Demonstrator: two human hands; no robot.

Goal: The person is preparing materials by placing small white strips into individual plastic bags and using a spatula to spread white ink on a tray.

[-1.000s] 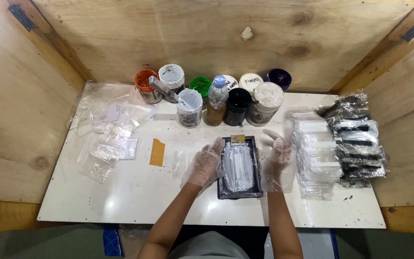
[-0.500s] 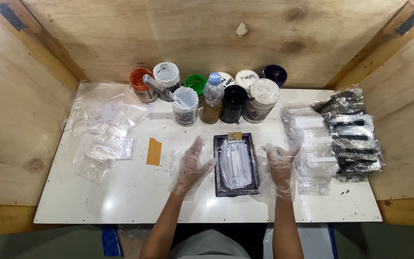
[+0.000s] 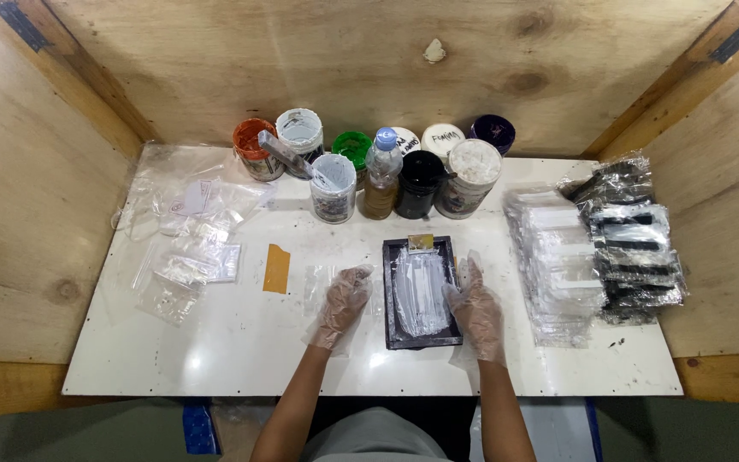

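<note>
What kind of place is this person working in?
Probably a small craft or printing workstation inside a plywood booth: paint tubs line the back of a white table, with a black tray and stacked plastic packets.

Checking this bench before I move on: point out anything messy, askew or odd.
The clear bags at the left lie crumpled and scattered, unlike the neat stacks of packets at the right. A spatula rests slanted across the paint pots. Dark specks mark the white table near its right front.
</note>
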